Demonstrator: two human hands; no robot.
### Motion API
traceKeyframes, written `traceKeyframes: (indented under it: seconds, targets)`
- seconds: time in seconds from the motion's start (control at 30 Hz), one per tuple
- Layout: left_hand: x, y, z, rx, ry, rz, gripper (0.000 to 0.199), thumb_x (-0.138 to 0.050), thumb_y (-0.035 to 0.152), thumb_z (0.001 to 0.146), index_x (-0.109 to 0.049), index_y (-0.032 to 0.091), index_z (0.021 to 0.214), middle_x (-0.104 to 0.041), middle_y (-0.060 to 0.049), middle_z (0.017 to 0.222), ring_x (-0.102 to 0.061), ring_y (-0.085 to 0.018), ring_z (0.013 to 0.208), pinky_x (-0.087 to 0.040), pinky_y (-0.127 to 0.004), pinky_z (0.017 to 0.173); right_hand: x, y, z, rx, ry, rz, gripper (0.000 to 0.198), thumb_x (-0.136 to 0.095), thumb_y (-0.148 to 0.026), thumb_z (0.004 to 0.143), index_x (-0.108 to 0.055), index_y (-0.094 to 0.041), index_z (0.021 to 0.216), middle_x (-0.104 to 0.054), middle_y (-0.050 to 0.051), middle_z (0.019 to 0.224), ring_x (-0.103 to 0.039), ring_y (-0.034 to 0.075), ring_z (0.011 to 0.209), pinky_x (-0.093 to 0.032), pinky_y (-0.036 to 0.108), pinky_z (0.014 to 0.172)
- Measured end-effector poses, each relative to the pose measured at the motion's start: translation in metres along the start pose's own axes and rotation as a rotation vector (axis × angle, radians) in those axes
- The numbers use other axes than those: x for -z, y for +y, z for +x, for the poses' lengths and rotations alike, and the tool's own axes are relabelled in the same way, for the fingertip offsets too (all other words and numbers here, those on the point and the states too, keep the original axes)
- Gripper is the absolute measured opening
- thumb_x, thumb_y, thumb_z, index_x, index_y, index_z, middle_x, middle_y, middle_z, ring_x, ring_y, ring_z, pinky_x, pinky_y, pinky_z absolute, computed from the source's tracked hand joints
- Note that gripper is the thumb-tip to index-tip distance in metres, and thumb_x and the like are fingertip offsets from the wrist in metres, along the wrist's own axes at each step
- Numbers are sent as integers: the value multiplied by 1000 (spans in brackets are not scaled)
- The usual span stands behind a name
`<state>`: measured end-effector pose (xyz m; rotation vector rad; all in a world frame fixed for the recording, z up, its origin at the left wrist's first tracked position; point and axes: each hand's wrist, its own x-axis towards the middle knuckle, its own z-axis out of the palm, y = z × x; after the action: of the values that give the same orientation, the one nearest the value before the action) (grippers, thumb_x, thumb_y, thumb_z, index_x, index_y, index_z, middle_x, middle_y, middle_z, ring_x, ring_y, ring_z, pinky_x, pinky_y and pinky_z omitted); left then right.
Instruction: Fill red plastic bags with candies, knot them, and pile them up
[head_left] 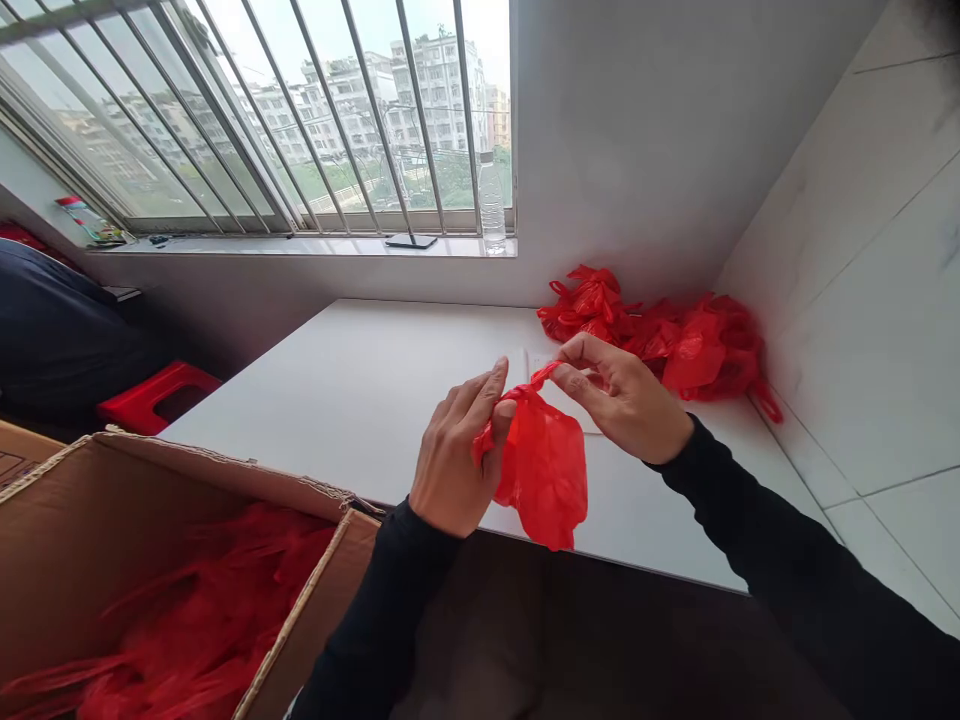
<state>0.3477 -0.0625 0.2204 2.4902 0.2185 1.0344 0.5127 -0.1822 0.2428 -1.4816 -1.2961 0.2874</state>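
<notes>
A thin red plastic bag (551, 470) hangs between my two hands over the table's front edge, its top twisted into a narrow strand. My left hand (459, 455) is closed on one end of that strand, between thumb and fingers. With thumb and fingertips, my right hand (622, 395) pinches the other end, a little higher. Whatever is inside the bag, if anything, cannot be made out. Behind my right hand, a heap of red plastic bags (705, 345) lies against the wall.
The white table (360, 380) stands below a barred window. At the lower left is an open cardboard box (67, 520) holding loose red bags (195, 610). A red stool (161, 395) is beyond it. A clear bottle (492, 205) and a phone (411, 241) rest on the sill.
</notes>
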Motion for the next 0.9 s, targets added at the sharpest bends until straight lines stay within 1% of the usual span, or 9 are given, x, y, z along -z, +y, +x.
traceKeyframes:
  seconds: [0.1, 0.17, 0.33, 0.43, 0.57, 0.7, 0.77, 0.83, 0.9]
  targets:
    - [0, -12, -18, 60, 54, 105, 46, -42, 23, 103, -46, 25, 149, -61, -7, 139, -55, -22, 125, -43, -40, 103, 14, 12, -11, -69, 82, -123, 21, -55, -42, 97, -57, -21, 91, -63, 1, 88, -60, 17, 84, -49, 34, 82]
    - [-3, -24, -37, 193, 96, 149, 40, -41, 28, 104, -56, 24, 141, -65, -8, 134, -57, -24, 123, -42, -42, 102, 24, 34, -23, -159, 128, -212, 23, -55, -44, 96, -56, -22, 89, -62, 0, 84, -59, 18, 79, -49, 35, 80]
    - [-28, -41, -69, 649, 100, -165, 41, -42, 47, 102, -71, 22, 117, -70, -10, 121, -65, -24, 107, -48, -38, 94, 27, 80, -46, -310, 146, -225, 30, -54, -49, 94, -55, -21, 85, -64, 3, 85, -61, 20, 82, -50, 36, 77]
    - [-55, -36, -66, 664, 178, -358, 45, -42, 49, 102, -62, 23, 132, -59, -10, 140, -52, -24, 132, -39, -40, 112, 11, 84, -47, -297, 147, -87, 33, -56, -53, 94, -51, -21, 87, -68, 7, 107, -63, 22, 98, -50, 40, 89]
    - [-95, -24, -54, 717, 131, -536, 54, -37, 51, 103, -44, 24, 149, -36, -12, 160, -28, -24, 151, -23, -46, 124, -21, 96, -43, -321, 120, -26, 34, -51, -56, 97, -46, -24, 109, -62, 13, 130, -60, 25, 119, -45, 50, 104]
    - [-130, -6, -58, 755, 103, -520, 58, -31, 48, 104, -38, 19, 153, -36, -14, 160, -24, -26, 153, -19, -48, 126, -55, 128, -66, -350, -46, -66, 57, -34, -56, 102, -28, -25, 149, -40, 18, 155, -36, 28, 146, -27, 58, 120]
    - [-144, 3, -66, 771, 96, -465, 58, -34, 45, 103, -39, 17, 153, -37, -15, 160, -25, -27, 152, -17, -47, 127, -67, 144, -90, -318, -147, -139, 62, -26, -58, 102, -26, -26, 155, -28, 14, 163, -21, 29, 152, -14, 61, 124]
    - [-155, 6, -75, 760, 29, -418, 61, -33, 45, 102, -35, 16, 156, -27, -12, 165, -16, -27, 155, -10, -46, 129, -73, 159, -114, -297, -132, -235, 63, -25, -58, 101, -26, -32, 158, -23, 10, 165, -14, 31, 154, -4, 61, 125]
    - [-160, 6, -84, 779, -43, -416, 67, -34, 48, 100, -25, 18, 160, -18, -10, 167, -7, -26, 156, -6, -46, 130, -73, 172, -132, -327, -138, -258, 64, -28, -57, 100, -18, -40, 160, -19, 4, 166, -10, 29, 154, -6, 56, 126]
